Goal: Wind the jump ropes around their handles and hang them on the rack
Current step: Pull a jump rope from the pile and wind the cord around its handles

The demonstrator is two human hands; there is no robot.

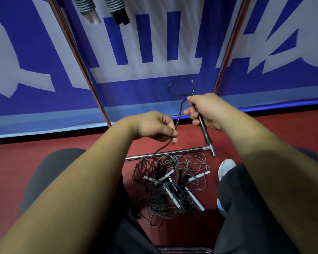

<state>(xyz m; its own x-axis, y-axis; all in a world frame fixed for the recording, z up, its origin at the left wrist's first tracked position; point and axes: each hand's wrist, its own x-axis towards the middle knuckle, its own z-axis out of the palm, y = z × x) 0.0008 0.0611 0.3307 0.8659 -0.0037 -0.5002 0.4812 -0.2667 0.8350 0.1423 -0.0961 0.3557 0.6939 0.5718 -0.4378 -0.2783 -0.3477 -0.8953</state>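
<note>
My right hand [207, 110] grips the black handles [204, 128] of a jump rope, which point down toward the floor. A loop of its thin black cord [181, 87] stands above that hand. From there the cord runs down to my left hand [157, 127], which pinches it; below, it drops into a tangled pile of jump ropes [171, 186] with white and black handles on the red floor. Two wound ropes [103, 8] hang at the top between the chrome rack poles [77, 57].
The rack's chrome base bar [165, 154] lies across the floor just behind the pile. A blue and white banner [154, 43] fills the wall behind. My knees in dark trousers flank the pile, and a white shoe [226, 168] sits at its right.
</note>
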